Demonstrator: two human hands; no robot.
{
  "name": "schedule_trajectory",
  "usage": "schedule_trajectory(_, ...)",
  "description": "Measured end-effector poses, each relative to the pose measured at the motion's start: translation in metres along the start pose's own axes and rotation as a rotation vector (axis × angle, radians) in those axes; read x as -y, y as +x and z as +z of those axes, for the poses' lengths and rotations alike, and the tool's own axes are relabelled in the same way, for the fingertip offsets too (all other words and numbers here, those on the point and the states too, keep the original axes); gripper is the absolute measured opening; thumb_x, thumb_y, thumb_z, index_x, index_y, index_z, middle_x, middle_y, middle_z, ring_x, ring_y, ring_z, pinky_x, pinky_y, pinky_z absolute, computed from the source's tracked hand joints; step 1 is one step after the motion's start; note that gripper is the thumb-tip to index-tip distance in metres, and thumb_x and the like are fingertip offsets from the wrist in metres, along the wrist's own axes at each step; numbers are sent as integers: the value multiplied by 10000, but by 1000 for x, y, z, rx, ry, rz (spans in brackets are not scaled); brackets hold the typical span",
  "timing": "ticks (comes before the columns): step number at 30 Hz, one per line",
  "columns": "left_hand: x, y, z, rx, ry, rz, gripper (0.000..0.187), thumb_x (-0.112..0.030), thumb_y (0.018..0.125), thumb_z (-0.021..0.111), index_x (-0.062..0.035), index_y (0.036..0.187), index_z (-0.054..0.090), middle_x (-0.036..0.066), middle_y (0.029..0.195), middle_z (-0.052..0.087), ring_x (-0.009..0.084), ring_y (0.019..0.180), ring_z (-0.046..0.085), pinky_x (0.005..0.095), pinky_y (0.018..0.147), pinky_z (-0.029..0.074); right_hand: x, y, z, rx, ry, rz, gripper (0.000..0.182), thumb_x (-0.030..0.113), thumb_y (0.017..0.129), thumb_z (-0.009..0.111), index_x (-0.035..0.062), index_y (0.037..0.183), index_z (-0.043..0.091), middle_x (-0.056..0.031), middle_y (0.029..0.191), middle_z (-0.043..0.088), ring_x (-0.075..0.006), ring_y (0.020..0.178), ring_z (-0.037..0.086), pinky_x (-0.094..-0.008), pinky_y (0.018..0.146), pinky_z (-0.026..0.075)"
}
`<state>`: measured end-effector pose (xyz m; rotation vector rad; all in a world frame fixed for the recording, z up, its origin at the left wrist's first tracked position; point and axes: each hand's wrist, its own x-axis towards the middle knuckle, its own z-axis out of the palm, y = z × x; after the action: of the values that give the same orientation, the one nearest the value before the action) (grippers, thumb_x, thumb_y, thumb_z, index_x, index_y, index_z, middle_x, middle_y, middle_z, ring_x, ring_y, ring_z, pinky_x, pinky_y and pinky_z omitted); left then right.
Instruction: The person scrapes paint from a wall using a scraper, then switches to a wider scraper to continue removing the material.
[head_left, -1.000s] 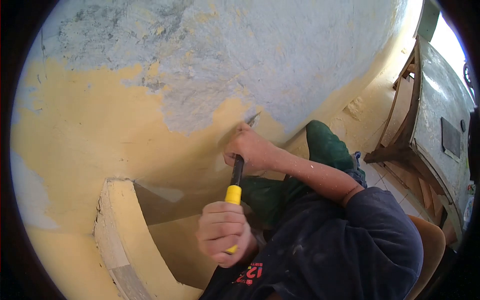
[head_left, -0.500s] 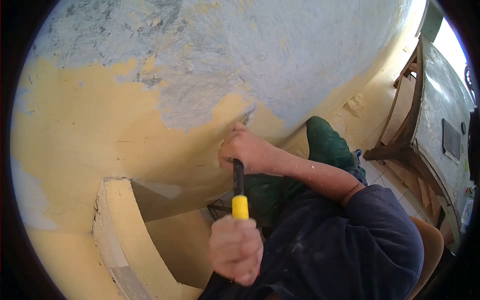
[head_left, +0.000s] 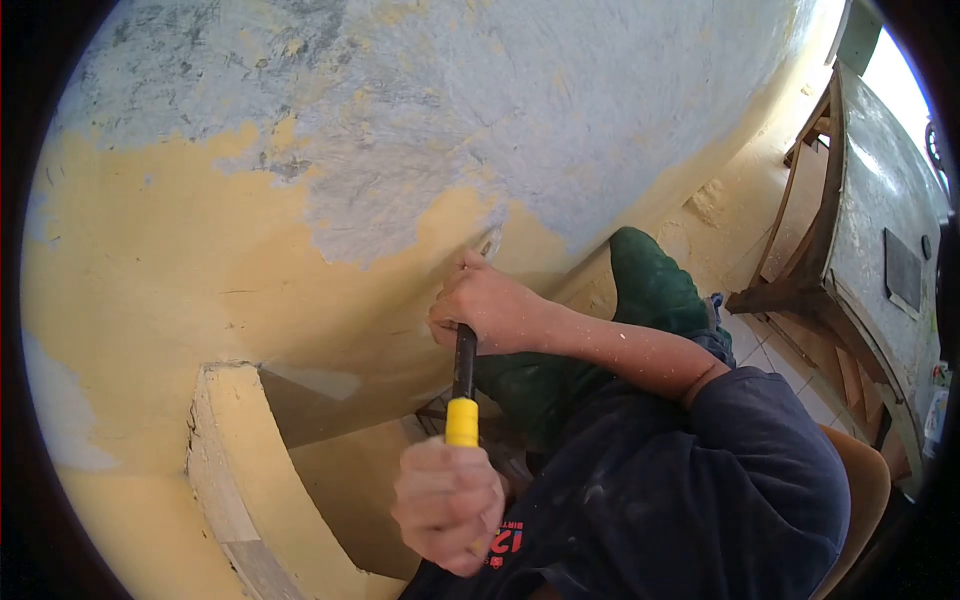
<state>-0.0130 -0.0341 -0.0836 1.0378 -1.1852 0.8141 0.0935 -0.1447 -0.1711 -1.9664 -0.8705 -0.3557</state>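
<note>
A long-handled scraper [head_left: 464,375] with a black shaft and a yellow grip runs upward to the wall [head_left: 300,220]. My right hand [head_left: 485,305] is wrapped round its upper part, close to the blade [head_left: 491,241]. Lower down, my left hand [head_left: 448,505] is closed on the handle at the yellow grip, slightly blurred. The blade is against the wall, or very near it, where yellow paint meets a scraped bluish-grey patch [head_left: 400,210]. Pale flecks dot my right forearm.
A yellow ledge [head_left: 245,420] with a chipped edge juts out at lower left, beside a recess. My legs in green trousers [head_left: 650,280] are close to the wall. On the right stands a worn table [head_left: 880,170] bearing a dark flat rectangle [head_left: 902,270].
My left hand and the scraper's yellow grip have shifted a little left and down in view. My right hand has moved slightly left, and more of the blade shows. Red shirt print has appeared.
</note>
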Motion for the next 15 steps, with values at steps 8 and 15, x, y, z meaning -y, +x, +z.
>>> schedule_trajectory(8, -2, 2, 3, 20, 3, 24, 262, -133, 812, 493, -49, 572, 431, 46, 442, 444, 161, 325, 434, 300, 354, 421, 5, 1, -3, -84, 11, -76, 134, 162, 698, 640, 173, 640, 519, -4, 603, 519, -227, 664, 572, -385, 792, 329)
schedule_trajectory(15, 6, 3, 0, 18, 40, -10, 335, -226, 881, 464, -82, 584, 400, 19, 426, 412, 139, 311, 393, 272, 344, 368, -2, -2, -2, -25, 37, -12, 128, 175, 693, 643, 176, 642, 525, 6, 600, 521, -226, 645, 562, -372, 775, 331)
